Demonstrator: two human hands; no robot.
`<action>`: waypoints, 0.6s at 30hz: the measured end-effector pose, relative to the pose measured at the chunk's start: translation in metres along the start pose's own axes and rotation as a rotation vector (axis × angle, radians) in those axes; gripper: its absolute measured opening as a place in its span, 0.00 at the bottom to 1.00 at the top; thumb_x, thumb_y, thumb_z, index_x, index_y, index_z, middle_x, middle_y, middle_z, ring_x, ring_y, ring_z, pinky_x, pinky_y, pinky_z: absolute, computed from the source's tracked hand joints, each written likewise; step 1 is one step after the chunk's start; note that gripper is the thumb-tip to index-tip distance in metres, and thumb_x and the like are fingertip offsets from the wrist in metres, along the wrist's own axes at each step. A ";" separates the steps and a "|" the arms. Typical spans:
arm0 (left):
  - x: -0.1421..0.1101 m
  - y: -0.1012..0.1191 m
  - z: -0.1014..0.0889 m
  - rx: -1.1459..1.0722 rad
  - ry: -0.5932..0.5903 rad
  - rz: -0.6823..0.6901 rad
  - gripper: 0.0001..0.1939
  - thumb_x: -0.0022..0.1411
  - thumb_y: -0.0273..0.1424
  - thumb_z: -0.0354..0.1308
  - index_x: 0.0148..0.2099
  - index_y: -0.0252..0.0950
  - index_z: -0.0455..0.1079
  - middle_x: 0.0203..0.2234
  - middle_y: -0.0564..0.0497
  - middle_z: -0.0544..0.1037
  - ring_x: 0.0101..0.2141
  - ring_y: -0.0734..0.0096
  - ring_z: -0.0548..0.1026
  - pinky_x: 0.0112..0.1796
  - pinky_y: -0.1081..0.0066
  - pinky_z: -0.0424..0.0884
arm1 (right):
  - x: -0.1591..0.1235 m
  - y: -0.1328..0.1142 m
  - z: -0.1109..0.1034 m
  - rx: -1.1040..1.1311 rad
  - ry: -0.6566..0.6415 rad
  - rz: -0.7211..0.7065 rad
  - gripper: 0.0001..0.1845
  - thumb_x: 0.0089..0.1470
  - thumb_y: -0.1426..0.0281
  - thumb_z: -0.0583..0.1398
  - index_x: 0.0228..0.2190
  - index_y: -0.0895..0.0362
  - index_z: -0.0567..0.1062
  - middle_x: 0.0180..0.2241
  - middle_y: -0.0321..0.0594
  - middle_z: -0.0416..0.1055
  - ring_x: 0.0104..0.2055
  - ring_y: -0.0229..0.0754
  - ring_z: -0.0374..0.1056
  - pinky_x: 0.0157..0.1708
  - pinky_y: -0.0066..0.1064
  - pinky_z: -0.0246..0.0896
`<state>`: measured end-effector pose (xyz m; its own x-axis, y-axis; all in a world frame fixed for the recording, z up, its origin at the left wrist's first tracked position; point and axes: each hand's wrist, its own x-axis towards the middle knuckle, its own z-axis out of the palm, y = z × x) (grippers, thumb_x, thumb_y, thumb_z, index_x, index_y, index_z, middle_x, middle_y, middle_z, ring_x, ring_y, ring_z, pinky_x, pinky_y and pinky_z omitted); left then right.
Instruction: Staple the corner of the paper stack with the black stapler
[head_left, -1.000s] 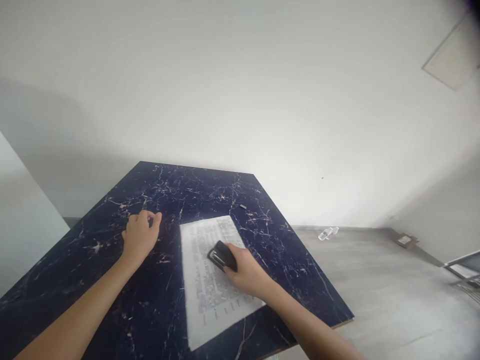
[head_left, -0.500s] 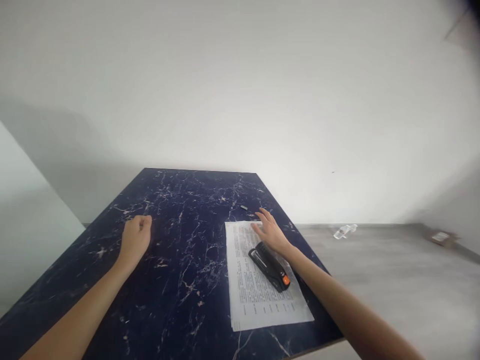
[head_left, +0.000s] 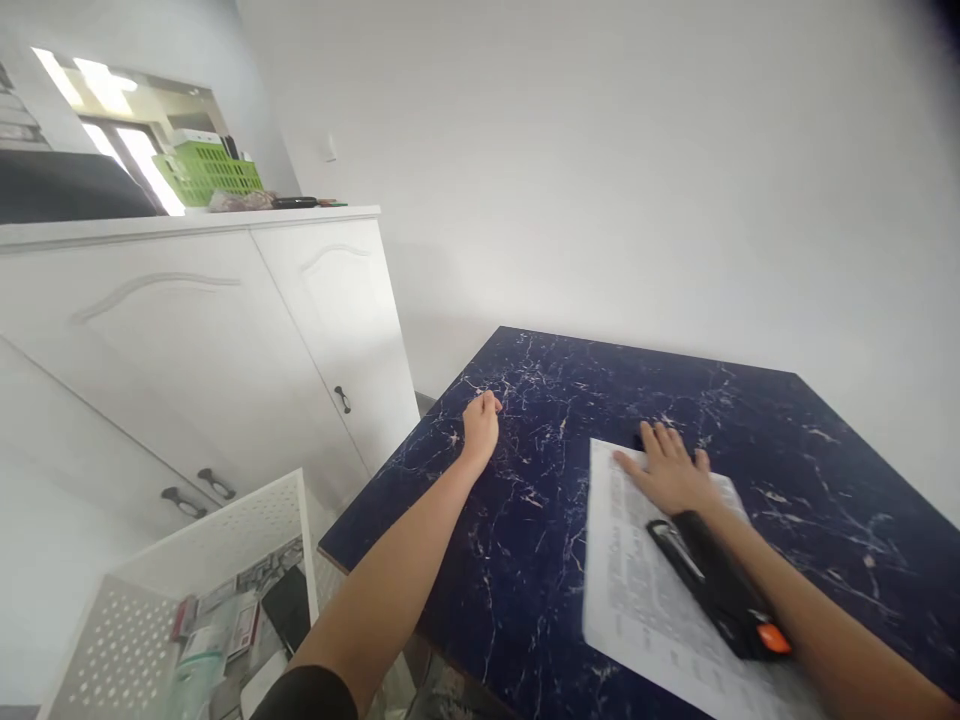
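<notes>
My left hand (head_left: 481, 425) rests on the dark blue marbled table (head_left: 555, 400), its fingers curled into a loose fist with nothing showing in it. My right hand (head_left: 671, 475) lies flat with fingers spread across the top edge of the printed sheets of paper (head_left: 622, 600). Partly under my right forearm, a black stapler (head_left: 712, 580) with an orange end lies slanted on the sheets. Near the right fingertips, a small dark thing (head_left: 637, 441) is partly hidden by the hand.
Left of the table stands a white cabinet (head_left: 187, 330) with a green basket (head_left: 206, 172) on top. Below it, a white perforated bin (head_left: 124, 630) holds boxes and other items beside the table's left edge. A white wall (head_left: 637, 180) rises behind.
The view has swung left, bringing the cabinet and bin into sight. My right hand has flattened onto the paper's top edge. The small grey piece beyond the paper no longer shows clearly.
</notes>
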<state>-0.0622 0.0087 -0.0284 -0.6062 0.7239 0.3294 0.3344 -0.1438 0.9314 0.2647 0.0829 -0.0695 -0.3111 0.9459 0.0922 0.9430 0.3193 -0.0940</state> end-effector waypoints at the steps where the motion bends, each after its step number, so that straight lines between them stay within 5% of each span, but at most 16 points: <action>1: 0.005 0.002 -0.008 -0.100 0.001 -0.051 0.22 0.69 0.43 0.49 0.25 0.37 0.65 0.21 0.52 0.67 0.25 0.70 0.66 0.30 0.69 0.60 | 0.007 -0.024 -0.001 0.008 -0.025 -0.001 0.51 0.62 0.39 0.37 0.71 0.63 0.44 0.73 0.50 0.35 0.75 0.57 0.32 0.68 0.64 0.31; 5: 0.032 0.006 -0.060 -0.726 -0.180 -0.281 0.23 0.64 0.35 0.55 0.20 0.39 0.49 0.16 0.58 0.51 0.18 0.77 0.55 0.25 0.71 0.57 | 0.035 -0.128 -0.006 0.051 -0.059 -0.043 0.49 0.64 0.43 0.39 0.70 0.68 0.47 0.73 0.51 0.32 0.75 0.56 0.28 0.68 0.63 0.26; 10: 0.048 0.003 -0.110 -1.220 -0.087 -0.164 0.24 0.63 0.30 0.53 0.22 0.38 0.41 0.16 0.59 0.46 0.16 0.80 0.51 0.22 0.74 0.55 | 0.058 -0.229 -0.013 0.151 -0.110 -0.182 0.47 0.65 0.45 0.42 0.71 0.67 0.45 0.73 0.53 0.30 0.75 0.55 0.27 0.67 0.64 0.22; 14: 0.050 -0.001 -0.111 -1.244 -0.152 -0.202 0.24 0.60 0.28 0.55 0.23 0.37 0.40 0.16 0.59 0.46 0.17 0.80 0.51 0.21 0.75 0.55 | 0.059 -0.252 -0.018 0.249 0.005 -0.277 0.42 0.68 0.51 0.41 0.71 0.65 0.44 0.73 0.53 0.34 0.75 0.52 0.25 0.67 0.63 0.22; 18: 0.050 0.006 -0.103 -1.057 -0.136 -0.138 0.24 0.61 0.31 0.53 0.23 0.37 0.39 0.17 0.58 0.44 0.18 0.79 0.49 0.21 0.74 0.55 | 0.039 -0.235 -0.018 0.303 -0.031 -0.509 0.31 0.70 0.65 0.42 0.69 0.63 0.53 0.71 0.50 0.45 0.75 0.48 0.36 0.70 0.52 0.30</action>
<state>-0.1646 -0.0252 0.0095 -0.4835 0.8383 0.2519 -0.5641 -0.5185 0.6426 0.0331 0.0437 -0.0259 -0.7228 0.6695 0.1712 0.6003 0.7310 -0.3245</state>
